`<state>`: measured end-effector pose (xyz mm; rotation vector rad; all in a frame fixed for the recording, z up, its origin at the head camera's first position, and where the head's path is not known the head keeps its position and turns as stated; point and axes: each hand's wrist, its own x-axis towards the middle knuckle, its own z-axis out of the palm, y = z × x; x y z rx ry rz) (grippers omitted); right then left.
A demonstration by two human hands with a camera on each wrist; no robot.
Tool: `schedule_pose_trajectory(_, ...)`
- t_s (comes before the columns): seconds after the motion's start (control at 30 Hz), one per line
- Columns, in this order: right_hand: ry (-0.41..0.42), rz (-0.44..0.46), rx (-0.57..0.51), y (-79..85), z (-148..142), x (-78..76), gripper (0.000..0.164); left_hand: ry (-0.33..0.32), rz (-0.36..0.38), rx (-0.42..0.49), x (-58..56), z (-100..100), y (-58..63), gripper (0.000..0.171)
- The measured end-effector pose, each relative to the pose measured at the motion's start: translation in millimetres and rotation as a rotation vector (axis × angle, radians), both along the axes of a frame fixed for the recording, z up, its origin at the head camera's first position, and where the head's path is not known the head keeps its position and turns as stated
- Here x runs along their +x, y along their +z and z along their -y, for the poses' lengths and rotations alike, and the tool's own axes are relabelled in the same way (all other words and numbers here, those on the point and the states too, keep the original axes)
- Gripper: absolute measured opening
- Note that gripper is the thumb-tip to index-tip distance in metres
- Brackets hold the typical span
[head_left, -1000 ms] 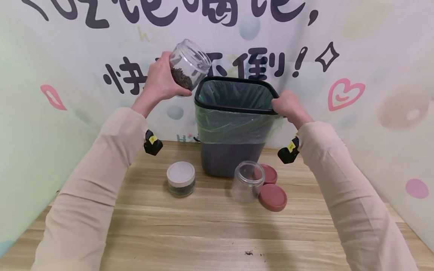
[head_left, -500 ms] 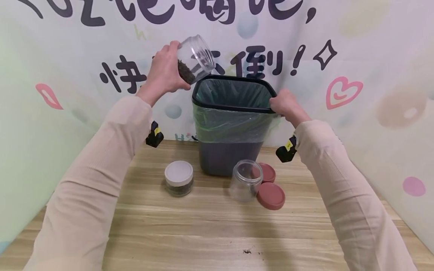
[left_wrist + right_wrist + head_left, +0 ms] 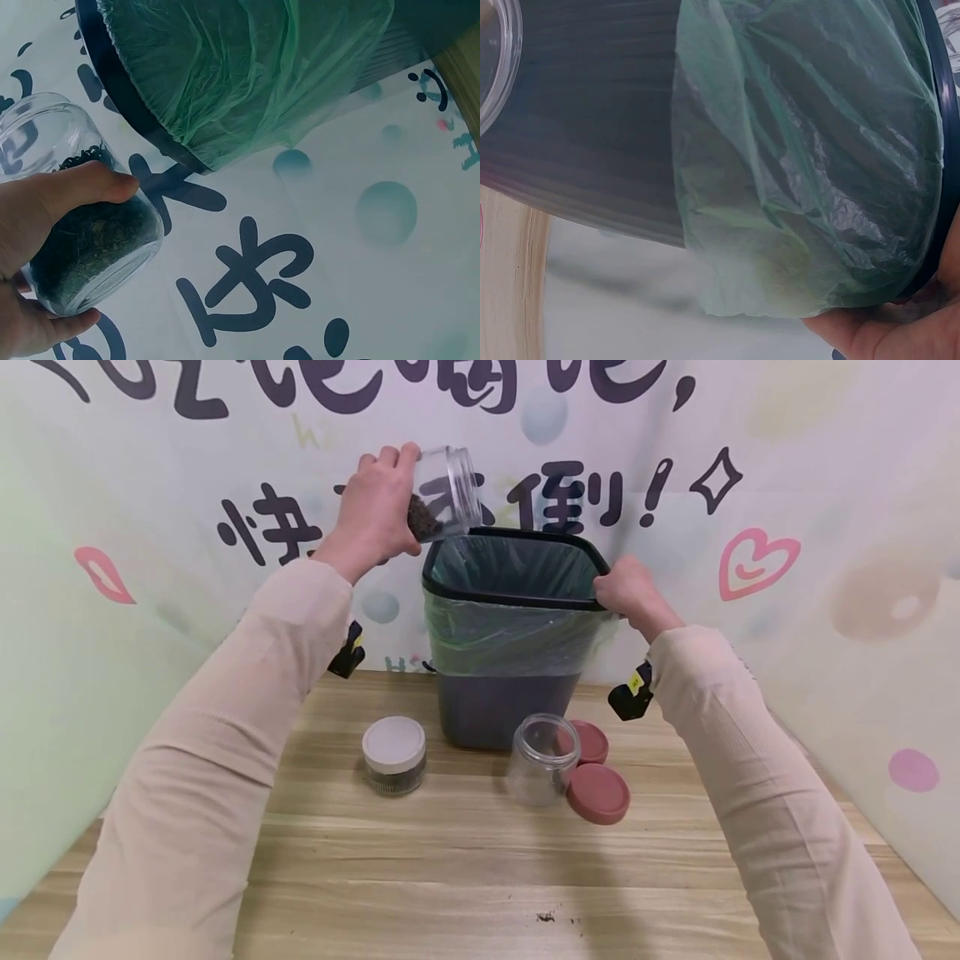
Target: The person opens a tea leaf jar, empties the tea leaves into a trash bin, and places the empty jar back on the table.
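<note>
The left hand (image 3: 375,510) wraps the base end of a clear jar (image 3: 447,489) holding dark leafy bits (image 3: 423,518), leaving its mouth free and turned sideways toward the bin (image 3: 510,706), near its black rim (image 3: 517,601). The right hand (image 3: 628,585) clasps that rim at the right, probably steadying the bin on the tabletop (image 3: 375,877).

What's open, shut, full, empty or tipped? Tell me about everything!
Held jar: open, tipped, dark bits inside
Left hand: gripping that jar
Trash bin: open, lined with green bag
Right hand: holding its rim
White-lidded jar: closed, dark contents
Standing jar: open, looks empty
Two red lids: off the jars
Dark crumbs: scattered on table
</note>
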<state>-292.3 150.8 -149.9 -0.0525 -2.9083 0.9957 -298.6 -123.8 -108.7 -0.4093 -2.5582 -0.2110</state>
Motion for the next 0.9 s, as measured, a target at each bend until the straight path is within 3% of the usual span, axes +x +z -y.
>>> schedule_pose_trajectory(0.17, -0.005, 0.011, -0.001, -0.4, 0, -0.1, 0.01, 0.023, -0.035, -0.106, -1.3, -4, 2.1, 0.085)
schedule_pose_trajectory(0.5, -0.003, 0.012, -0.002, 0.3, 0, -1.6, 0.012, 0.035, -0.057, -0.155, -2.2, -9, 5.3, 0.088)
schedule_pose_trajectory(0.73, -0.008, 0.01, 0.003, 1.3, 0, -0.1, 0.012, 0.065, -0.089, -0.269, -1.9, -16, 7.7, 0.085)
schedule_pose_trajectory(0.9, -0.011, 0.014, 0.015, 1.0, 0, 0.0, 0.014, 0.064, -0.13, -0.3, -2.2, -19, 6.3, 0.079)
